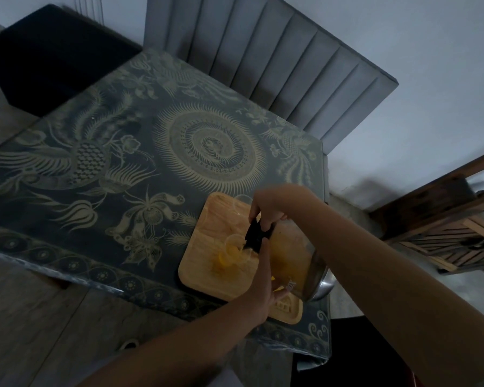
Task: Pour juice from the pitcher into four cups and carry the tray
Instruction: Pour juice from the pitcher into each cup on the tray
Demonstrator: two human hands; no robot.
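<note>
Glass pitcher [294,258] in R hand [268,209], above cup [234,251].

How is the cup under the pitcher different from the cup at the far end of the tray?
The near cup holds yellow juice; the far cup looks empty. The near cup sits under the tipped pitcher's black top; the far cup stands apart, beside the right hand. Both are clear and stand on the wooden tray.
</note>
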